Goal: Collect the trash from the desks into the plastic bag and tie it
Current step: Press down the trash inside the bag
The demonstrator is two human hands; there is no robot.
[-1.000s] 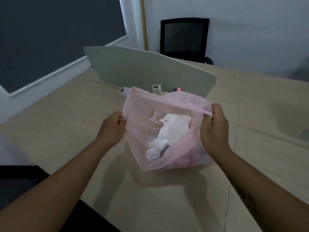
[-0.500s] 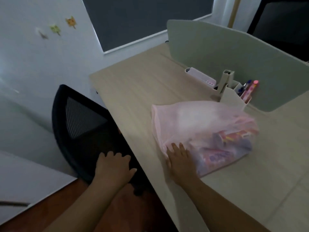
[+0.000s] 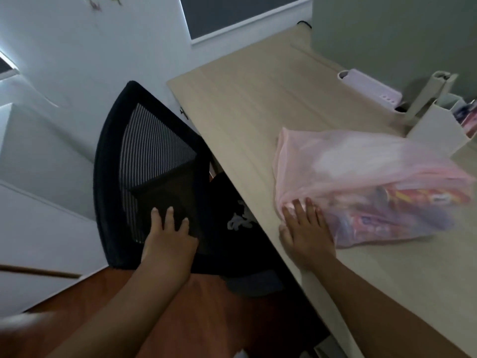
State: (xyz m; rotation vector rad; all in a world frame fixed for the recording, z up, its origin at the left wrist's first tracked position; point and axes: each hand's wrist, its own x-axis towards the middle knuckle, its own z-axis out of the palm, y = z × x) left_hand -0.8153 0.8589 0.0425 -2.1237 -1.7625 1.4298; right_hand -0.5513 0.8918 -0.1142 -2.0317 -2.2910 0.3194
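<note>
A pink see-through plastic bag (image 3: 361, 182) lies on its side on the wooden desk (image 3: 247, 104), with colourful wrappers and white paper showing inside. My right hand (image 3: 305, 231) rests flat on the bag's near left corner at the desk's edge, fingers spread. My left hand (image 3: 167, 239) is laid on the mesh back of a black office chair (image 3: 144, 161) pushed under the desk, fingers apart. A small crumpled grey-white scrap (image 3: 238, 221) lies on the chair's dark seat, under the desk's edge.
A white pen holder (image 3: 436, 127) with pens and a pale pink case (image 3: 371, 85) stand beyond the bag against a grey-green divider (image 3: 387, 34). White wall and cabinet are at the left. Reddish-brown floor lies below.
One second ago both hands held the bag open above the desk. The bag now lies on the desk under my right hand, and my left hand has moved onto the chair back.
</note>
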